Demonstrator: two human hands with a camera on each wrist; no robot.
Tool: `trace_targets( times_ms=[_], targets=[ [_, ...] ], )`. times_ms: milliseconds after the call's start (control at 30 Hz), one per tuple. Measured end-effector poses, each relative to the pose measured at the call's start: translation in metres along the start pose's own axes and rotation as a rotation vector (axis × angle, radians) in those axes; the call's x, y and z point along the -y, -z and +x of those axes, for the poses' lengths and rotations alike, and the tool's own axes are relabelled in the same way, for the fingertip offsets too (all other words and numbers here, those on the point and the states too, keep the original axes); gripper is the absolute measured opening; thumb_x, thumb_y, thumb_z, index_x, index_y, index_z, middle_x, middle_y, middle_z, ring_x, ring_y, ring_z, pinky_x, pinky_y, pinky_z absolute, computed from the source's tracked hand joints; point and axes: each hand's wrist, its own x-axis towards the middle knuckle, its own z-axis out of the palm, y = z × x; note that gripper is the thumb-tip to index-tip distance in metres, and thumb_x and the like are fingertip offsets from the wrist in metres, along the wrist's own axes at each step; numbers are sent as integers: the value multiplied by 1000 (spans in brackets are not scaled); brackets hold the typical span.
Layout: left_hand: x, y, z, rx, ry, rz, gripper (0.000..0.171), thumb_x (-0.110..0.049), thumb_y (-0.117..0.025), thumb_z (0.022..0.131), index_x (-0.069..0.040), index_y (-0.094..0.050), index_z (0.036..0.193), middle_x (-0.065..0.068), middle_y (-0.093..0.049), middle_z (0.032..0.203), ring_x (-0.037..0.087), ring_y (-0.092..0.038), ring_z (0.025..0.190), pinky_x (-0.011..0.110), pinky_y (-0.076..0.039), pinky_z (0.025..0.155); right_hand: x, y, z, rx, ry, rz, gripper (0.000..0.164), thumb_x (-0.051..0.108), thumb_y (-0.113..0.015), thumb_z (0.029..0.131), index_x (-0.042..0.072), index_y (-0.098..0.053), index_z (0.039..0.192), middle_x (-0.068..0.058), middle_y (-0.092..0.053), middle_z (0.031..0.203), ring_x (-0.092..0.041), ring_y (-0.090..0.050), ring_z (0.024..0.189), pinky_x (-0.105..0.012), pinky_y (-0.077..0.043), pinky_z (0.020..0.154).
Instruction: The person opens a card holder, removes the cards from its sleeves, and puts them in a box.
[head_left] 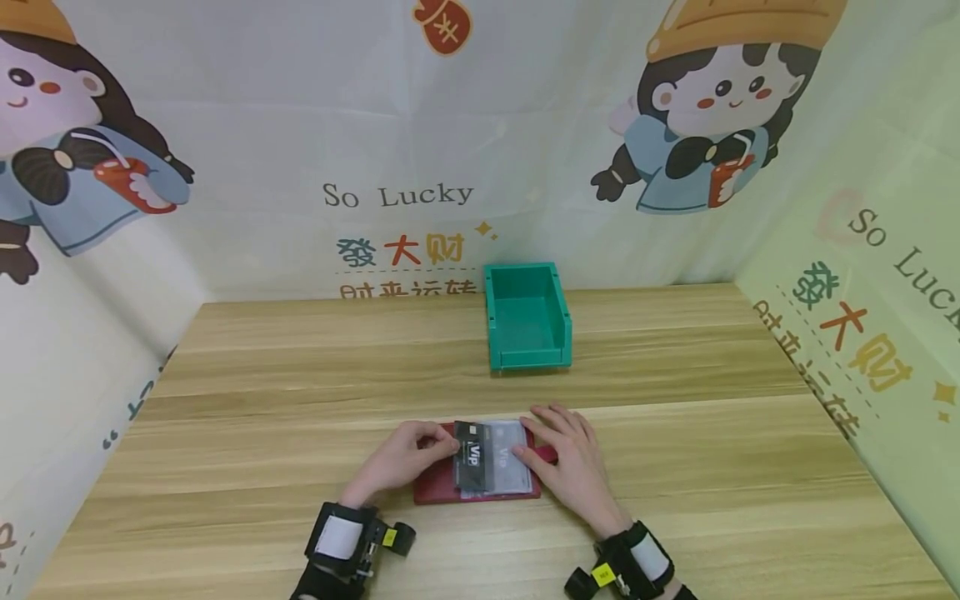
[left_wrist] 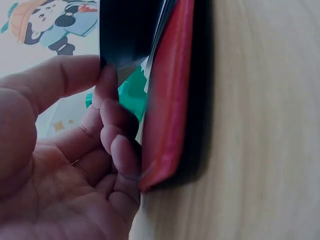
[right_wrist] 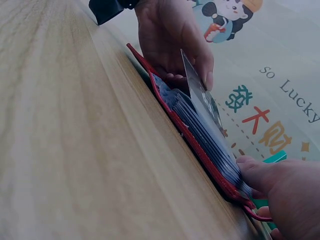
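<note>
The left hand [head_left: 401, 460] pinches the Vip card [head_left: 471, 473]; the right hand [head_left: 574, 463], fingers loosely extended, apparently steadies the red cardholder [head_left: 434, 487] at its right edge.

behind the left hand [head_left: 405, 457], a wide black wrist strap [head_left: 318, 521] carries a white patch [head_left: 339, 537]; on the thumb side sits a small black camera [head_left: 405, 539] with a yellow label [head_left: 390, 537]. behind the right hand [head_left: 573, 462], the black wristband [head_left: 624, 557] has also a white rectangle [head_left: 649, 557], a black camera and a yellow sticker [head_left: 602, 574].

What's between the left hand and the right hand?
In the head view, the red holder with clear sleeves, and the dark Vip card, pinched by the left hand. The right hand rests at the holder's right end.
</note>
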Motion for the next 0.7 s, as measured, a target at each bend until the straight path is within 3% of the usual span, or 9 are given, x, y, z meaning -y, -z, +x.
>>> trace_targets(
  times_ms=[167, 533, 700],
  targets=[
    [3, 3, -1, 0, 9, -54, 21, -18, -62, 104, 2, -71, 103, 6, -65, 96, 16, -50, 86, 26, -41, 72, 0, 0, 0, 3, -2, -1, 42, 30, -75, 96, 6, -74, 130, -18, -65, 142, -44, -49, 142, -66, -29, 119],
    [9, 6, -1, 21, 6, -149, 22, -16, -50, 110, 0, -60, 99, 2, -51, 89, 16, -47, 83, 25, -38, 70, -2, 0, 1, 7, 11, 14, 42, 30, -76, 96, 4, -73, 130, -19, -65, 142, -45, -49, 141, -67, -29, 119],
    [5, 4, -2, 37, -2, -150, 21, -17, -49, 112, 0, -58, 102, 4, -53, 94, 17, -48, 89, 26, -39, 74, -1, 2, 1, 3, 24, 13, 40, 27, -77, 95, 3, -73, 128, -20, -66, 139, -44, -52, 138, -66, -32, 117]
  ],
)
